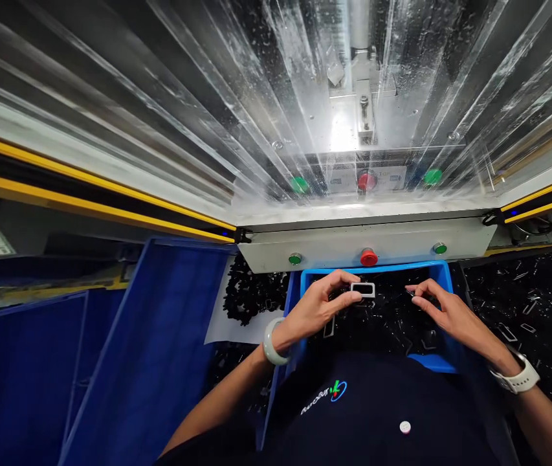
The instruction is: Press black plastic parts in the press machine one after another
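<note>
My left hand (321, 304) pinches a small rectangular frame (363, 289), pale-rimmed with a dark middle, between thumb and fingers. It is held over a blue bin (375, 266) full of shiny black pieces (382, 323). Above the bin's right side, the fingertips of my right hand (443, 314) are pinched together. A tiny dark bit shows at their tips, too small to name. The two hands are apart, with the frame nearer the bin's middle.
Behind the bin, a machine panel (324, 249) carries a red button (369, 257) and two green buttons (295, 259). A clear ribbed guard (276, 97) rises above it. Black parts (256, 291) lie on white paper at left; more dark scrap (528, 310) lies at right. Blue panels (154, 336) stand left.
</note>
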Available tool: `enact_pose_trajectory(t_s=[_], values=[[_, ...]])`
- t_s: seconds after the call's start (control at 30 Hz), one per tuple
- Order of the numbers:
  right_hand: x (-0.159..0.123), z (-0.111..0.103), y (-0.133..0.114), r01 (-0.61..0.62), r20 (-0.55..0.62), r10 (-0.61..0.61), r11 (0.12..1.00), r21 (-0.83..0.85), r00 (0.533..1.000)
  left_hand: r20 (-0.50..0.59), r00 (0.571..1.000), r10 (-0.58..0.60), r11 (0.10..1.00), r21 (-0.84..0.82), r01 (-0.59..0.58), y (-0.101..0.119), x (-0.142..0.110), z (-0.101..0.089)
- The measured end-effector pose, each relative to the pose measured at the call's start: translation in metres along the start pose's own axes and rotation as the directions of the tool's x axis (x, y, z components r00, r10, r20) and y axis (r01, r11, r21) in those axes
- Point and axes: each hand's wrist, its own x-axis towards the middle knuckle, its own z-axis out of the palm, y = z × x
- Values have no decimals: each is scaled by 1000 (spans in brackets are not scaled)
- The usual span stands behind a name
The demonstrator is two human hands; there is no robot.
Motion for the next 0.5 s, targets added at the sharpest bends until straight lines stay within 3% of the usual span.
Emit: enact_pose_trajectory(t_s=[0.1,0.17,0.23,0.33,0.4,0.5], values=[[3,3,-11,-72,79,41,898,433,996,-106,964,-243,911,-365,190,6,-1,14],[7,7,-15,-59,35,47,855,516,998,-97,933,-346,814,-526,248,8,0,23],[11,9,-19,-16,-72,56,883,469,996,-73,922,-379,742,-619,256,10,2,28],[13,9,-33,52,-213,24,936,347,977,-63,937,-344,710,-670,216,12,4,32],[14,9,-49,122,-282,-46,958,260,958,-73,941,-329,738,-642,209,12,4,33],[17,12,-78,233,-358,-170,963,140,918,-140,941,-309,852,-480,208,11,6,35]])
